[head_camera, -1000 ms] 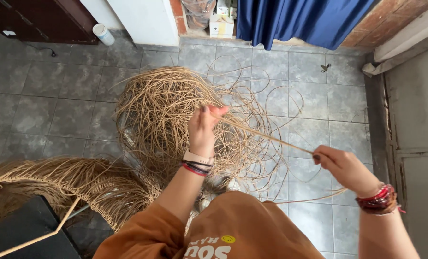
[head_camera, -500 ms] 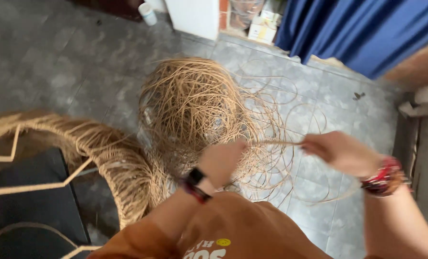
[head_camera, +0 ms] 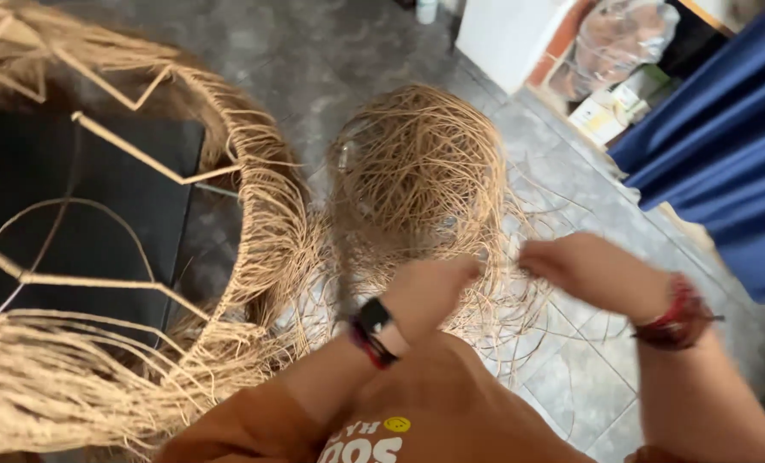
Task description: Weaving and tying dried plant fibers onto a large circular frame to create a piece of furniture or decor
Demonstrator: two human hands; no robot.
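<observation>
Rattan strands (head_camera: 417, 180) lie in a tangled heap on the tiled floor (head_camera: 571, 377); left hand (head_camera: 430, 291) and right hand (head_camera: 575, 270) hover above it, blurred, fingers seemingly curled, grip unclear.

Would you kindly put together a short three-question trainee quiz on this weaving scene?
1. True or false: the left hand and right hand are raised in front of the tangled pile of tan rattan strands on the grey tiled floor.
2. Which wrist carries the black watch-like band?
3. What hangs at the right edge: A) blue curtain, B) green net, C) white towel?

Key: 1 true. 2 the left. 3 A.
</observation>
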